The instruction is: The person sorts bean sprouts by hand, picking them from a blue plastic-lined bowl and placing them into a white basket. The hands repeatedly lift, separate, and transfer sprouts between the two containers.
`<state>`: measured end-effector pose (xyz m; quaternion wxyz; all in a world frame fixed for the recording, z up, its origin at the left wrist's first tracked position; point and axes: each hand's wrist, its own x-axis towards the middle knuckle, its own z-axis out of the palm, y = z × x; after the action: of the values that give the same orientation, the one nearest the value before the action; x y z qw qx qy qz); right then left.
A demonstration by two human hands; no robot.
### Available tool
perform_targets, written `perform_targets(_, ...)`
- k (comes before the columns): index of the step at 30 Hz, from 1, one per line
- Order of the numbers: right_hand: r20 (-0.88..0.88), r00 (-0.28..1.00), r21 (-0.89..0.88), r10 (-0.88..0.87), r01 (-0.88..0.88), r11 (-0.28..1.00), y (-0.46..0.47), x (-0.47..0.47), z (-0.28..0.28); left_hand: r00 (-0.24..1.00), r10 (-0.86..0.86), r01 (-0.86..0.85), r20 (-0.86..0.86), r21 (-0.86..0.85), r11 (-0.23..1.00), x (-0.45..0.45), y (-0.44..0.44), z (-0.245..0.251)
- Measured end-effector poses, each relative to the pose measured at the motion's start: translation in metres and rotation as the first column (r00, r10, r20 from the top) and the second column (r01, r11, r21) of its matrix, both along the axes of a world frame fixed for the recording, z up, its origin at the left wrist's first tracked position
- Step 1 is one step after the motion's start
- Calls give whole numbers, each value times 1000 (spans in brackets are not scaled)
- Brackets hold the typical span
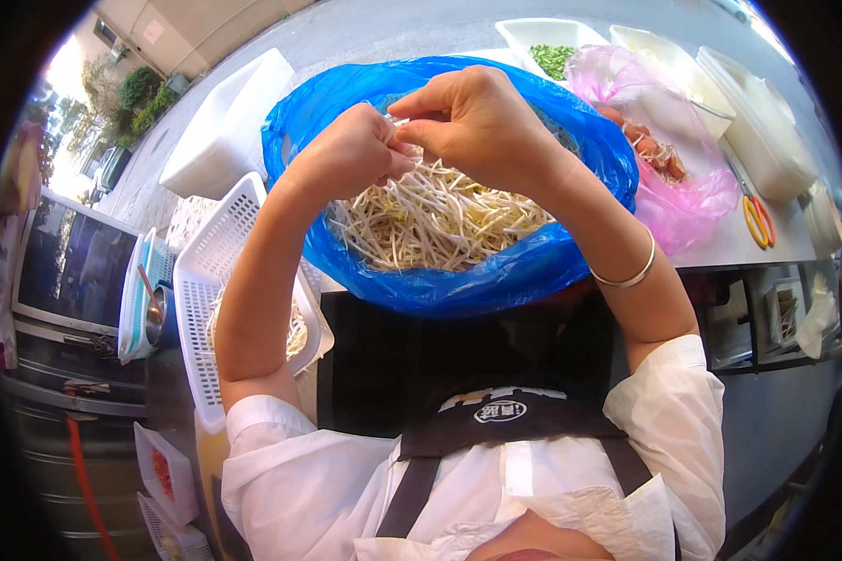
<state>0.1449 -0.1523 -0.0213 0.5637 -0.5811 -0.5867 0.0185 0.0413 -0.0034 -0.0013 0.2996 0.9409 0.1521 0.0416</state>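
A blue plastic bag [421, 294] lies open in front of me, with a heap of bean sprouts [449, 217] inside it. My left hand [354, 154] is raised over the bag's left part, its fingers curled in around a few pale bits that look like bean sprouts. Right beside it my right hand [480, 130] arches above the heap, thumb and forefinger reaching to the left fingertips. Whether the right fingers hold anything is too small to tell. A white perforated basket [203, 308] stands left of the bag, partly behind my left forearm, with more sprouts in it.
At the right lie a pink plastic bag [680, 217] with eggs [649, 147] and scissors [758, 221]. White tubs [758, 126] line the back right, one holding chopped greens [551, 59]. A white foam box [228, 133] stands back left. A metal ladle [153, 308] rests further left.
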Motion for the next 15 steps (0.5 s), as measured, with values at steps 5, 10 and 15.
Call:
perform_targets(5,147,988,-24,-55,59,998,3,-3,1,997,-7,8,-71,22,1000,-4,-1,10)
perform_targets(10,79,994,-137,-77,88,987,-1,-2,-1,998,-62,63,12,-92,994,-8,0,17)
perform_targets(15,-428,902,-193,51,-146,970,-2,11,-5,992,-16,13,126,22,1000,-5,0,11)
